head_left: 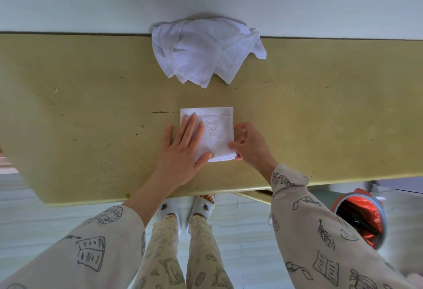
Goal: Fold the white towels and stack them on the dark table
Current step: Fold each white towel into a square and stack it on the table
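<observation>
Yellowish table [91, 105] bears square-folded white towel [217, 133].

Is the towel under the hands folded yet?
Folded: the towel is a small neat square with layered edges, left hand flat on it, right hand pinching its corner.

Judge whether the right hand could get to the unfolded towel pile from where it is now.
Probably yes: the right hand pinches the folded towel, but only bare table lies before the pile.
</observation>
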The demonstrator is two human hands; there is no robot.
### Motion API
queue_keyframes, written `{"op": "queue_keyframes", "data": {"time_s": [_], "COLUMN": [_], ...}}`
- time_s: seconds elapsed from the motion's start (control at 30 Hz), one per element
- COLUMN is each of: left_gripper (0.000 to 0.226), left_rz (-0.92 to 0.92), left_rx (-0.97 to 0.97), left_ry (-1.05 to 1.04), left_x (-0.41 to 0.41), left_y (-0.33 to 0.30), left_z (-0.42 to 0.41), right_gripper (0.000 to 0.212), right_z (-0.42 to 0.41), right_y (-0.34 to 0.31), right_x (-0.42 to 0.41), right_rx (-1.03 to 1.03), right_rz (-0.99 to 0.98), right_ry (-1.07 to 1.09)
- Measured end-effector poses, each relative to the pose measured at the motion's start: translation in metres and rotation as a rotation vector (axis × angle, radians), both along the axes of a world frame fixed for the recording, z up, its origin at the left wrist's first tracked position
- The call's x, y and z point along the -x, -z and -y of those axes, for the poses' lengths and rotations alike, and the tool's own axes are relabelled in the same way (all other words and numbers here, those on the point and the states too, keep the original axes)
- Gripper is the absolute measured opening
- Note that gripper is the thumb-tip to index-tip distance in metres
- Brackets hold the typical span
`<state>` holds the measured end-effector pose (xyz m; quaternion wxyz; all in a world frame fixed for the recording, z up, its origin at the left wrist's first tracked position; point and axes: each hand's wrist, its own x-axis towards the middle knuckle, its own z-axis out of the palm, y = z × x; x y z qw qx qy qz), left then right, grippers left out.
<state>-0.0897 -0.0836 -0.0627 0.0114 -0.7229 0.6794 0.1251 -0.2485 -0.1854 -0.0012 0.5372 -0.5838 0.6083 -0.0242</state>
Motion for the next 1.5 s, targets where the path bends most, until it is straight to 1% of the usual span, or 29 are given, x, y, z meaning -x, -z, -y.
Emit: {"op": "queue_keyframes", "data": {"time_s": [0.17, 0.23, 0.3, 0.37, 0.43, 0.47, 0.5, 0.53, 0.6, 0.67, 0.73, 0.83, 0.9, 1.03, 1.13, 1.17, 1.23, 1.3, 1.37, 1.4, 1.5], "left_gripper": [0.085, 0.09, 0.094, 0.091, 0.075, 0.064, 0.054, 0.048, 0.05, 0.058, 0.061, 0.048, 0.04, 0.035, 0.03, 0.029, 0.024, 0.021, 0.024, 0.026, 0.035], "left_rz": [-0.026, -0.031, -0.041, -0.061, -0.116, -0.144, -0.16, -0.163, -0.153, -0.138, -0.124, -0.086, -0.073, -0.1, -0.164, -0.212, -0.338, -0.456, -0.505, -0.514, -0.577], "left_rx": [-0.009, -0.029, -0.053, -0.009, 0.094, 0.151, 0.197, 0.222, 0.213, 0.191, 0.189, 0.243, 0.317, 0.421, 0.427, 0.405, 0.354, 0.329, 0.331, 0.331, 0.354], "left_ry": [-0.004, 0.002, 0.029, 0.082, 0.141, 0.165, 0.184, 0.197, 0.216, 0.225, 0.238, 0.268, 0.269, 0.269, 0.249, 0.235, 0.173, 0.034, -0.159, -0.247, -0.456], "left_x": [0.0, -0.001, -0.004, -0.009, -0.013, -0.015, -0.017, -0.017, -0.015, -0.012, -0.01, -0.005, -0.002, 0.0, 0.002, 0.003, 0.006, 0.007, 0.008, 0.008, 0.009], "left_y": [-0.001, -0.001, -0.001, -0.002, -0.005, -0.004, -0.003, -0.003, -0.003, -0.004, -0.005, -0.006, -0.006, -0.01, -0.017, -0.021, -0.033, -0.051, -0.071, -0.078, -0.099], "left_z": [0.001, 0.001, 0.001, -0.001, -0.01, -0.016, -0.024, -0.033, -0.053, -0.069, -0.081, -0.097, -0.106, -0.107, -0.106, -0.108, -0.114, -0.121, -0.13, -0.135, -0.165], "right_gripper": [0.044, 0.043, 0.042, 0.04, 0.034, 0.034, 0.037, 0.04, 0.048, 0.055, 0.06, 0.067, 0.069, 0.072, 0.071, 0.067, 0.048, 0.032, 0.028, 0.028, 0.017], "right_z": [-0.005, -0.01, -0.018, -0.027, -0.037, -0.042, -0.048, -0.054, -0.069, -0.081, -0.093, -0.11, -0.12, -0.134, -0.138, -0.138, -0.135, -0.132, -0.128, -0.126, -0.126], "right_y": [0.002, 0.004, 0.006, 0.007, 0.013, 0.017, 0.023, 0.028, 0.036, 0.04, 0.04, 0.036, 0.036, 0.04, 0.039, 0.037, 0.032, 0.02, 0.001, -0.012, -0.058], "right_x": [0.004, 0.003, 0.003, 0.003, 0.006, 0.007, 0.008, 0.01, 0.014, 0.018, 0.021, 0.025, 0.026, 0.022, 0.015, 0.014, 0.011, 0.01, 0.007, 0.003, -0.012], "right_rx": [0.037, 0.121, 0.278, 0.527, 0.804, 0.873, 0.9, 0.9, 0.862, 0.827, 0.826, 0.872, 0.924, 1.005, 1.021, 1.027, 1.068, 1.062, 0.974, 0.927, 0.778], "right_rz": [-0.056, -0.118, -0.179, -0.197, -0.195, -0.194, -0.2, -0.212, -0.256, -0.307, -0.343, -0.412, -0.431, -0.472, -0.487, -0.479, -0.424, -0.309, -0.164, -0.121, -0.093], "right_ry": [-0.024, -0.097, -0.173, -0.246, -0.388, -0.478, -0.581, -0.679, -0.799, -0.837, -0.855, -0.913, -0.921, -0.862, -0.794, -0.784, -0.798, -0.847, -0.937, -0.992, -1.162]}}
